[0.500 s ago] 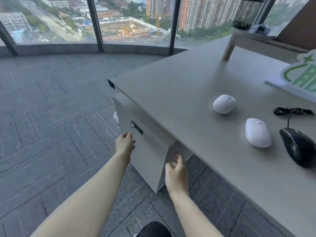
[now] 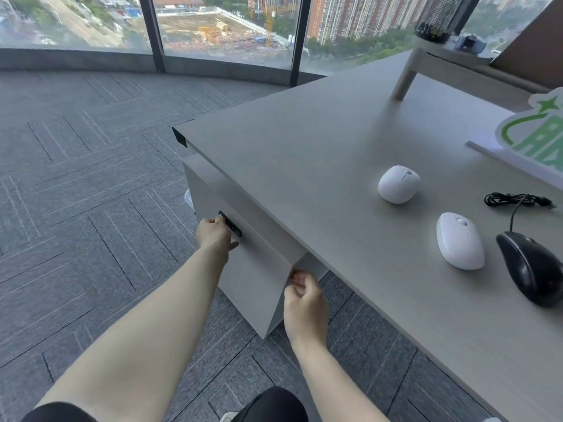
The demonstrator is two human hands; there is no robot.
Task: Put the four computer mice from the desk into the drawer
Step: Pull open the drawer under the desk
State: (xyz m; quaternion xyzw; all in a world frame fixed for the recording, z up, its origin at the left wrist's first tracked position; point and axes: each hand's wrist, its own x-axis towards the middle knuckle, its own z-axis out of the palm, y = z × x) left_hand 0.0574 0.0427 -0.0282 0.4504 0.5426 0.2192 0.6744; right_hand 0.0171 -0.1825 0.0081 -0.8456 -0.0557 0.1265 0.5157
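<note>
Three mice lie on the grey desk [image 2: 304, 166]: a round white mouse [image 2: 398, 184], an oval white mouse [image 2: 459, 240] and a black wired mouse [image 2: 531, 268] with its coiled cable [image 2: 515, 199]. A fourth mouse is out of view. Under the desk's left corner hangs the grey drawer [image 2: 259, 281], its front closed. My left hand [image 2: 214, 236] has its fingers on the drawer's black handle [image 2: 230, 224]. My right hand [image 2: 304, 303] curls its fingers around the drawer front's right edge.
A white and green sign [image 2: 536, 138] stands at the desk's right. Behind it a raised shelf [image 2: 438, 59] carries a black mesh pen holder [image 2: 437, 16]. Grey carpet floor [image 2: 76, 178] runs left to the windows. My knees show at the bottom edge.
My left hand has risen from below the handle onto the black handle. My right hand has closed its fingers on the drawer front's right edge. The view has shifted slightly.
</note>
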